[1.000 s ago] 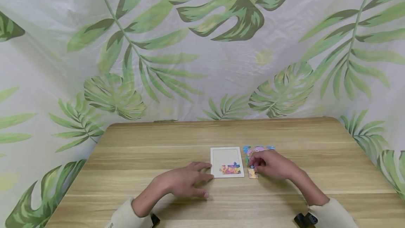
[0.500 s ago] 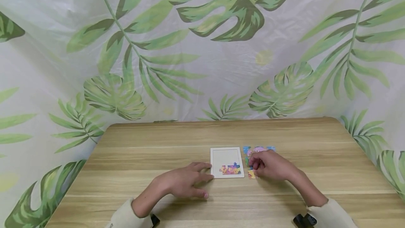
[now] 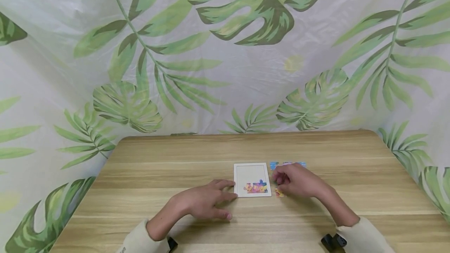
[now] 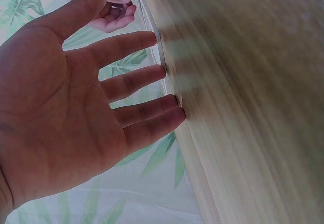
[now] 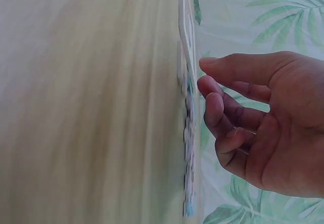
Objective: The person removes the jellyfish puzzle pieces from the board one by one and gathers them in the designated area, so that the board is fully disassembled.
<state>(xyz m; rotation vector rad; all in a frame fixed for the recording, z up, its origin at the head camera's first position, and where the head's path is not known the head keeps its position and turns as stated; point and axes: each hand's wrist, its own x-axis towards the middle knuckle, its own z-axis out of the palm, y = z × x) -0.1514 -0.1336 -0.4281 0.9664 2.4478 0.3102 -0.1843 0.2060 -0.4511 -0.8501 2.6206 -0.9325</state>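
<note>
My left hand (image 3: 207,202) lies at the left side of a white puzzle tray (image 3: 249,171). Its fingers are spread and straight, with fingertips at the tray's edge; the left wrist view shows the bare palm (image 4: 55,92). A joined patch of pink, yellow and blue puzzle pieces (image 3: 257,187) fills the tray's lower right. Right of the tray, my right hand (image 3: 300,180) hovers over loose puzzle pieces (image 3: 273,165), hiding many of them. A yellow piece (image 3: 279,193) shows below its thumb. In the right wrist view the fingers (image 5: 215,107) are loosely curled, with nothing between them and the thumb.
The wooden table (image 3: 175,151) carries the tray and pieces. A leaf-print curtain (image 3: 225,69) hangs behind its far edge. Pieces (image 5: 188,153) lie in a low row along the tabletop in the right wrist view. Dark wrist cameras (image 3: 333,242) sit at both cuffs.
My right hand has shifted slightly left and now covers more of the upper pieces; its thumb and index finger have come a little away from the yellow piece. The left hand stays still.
</note>
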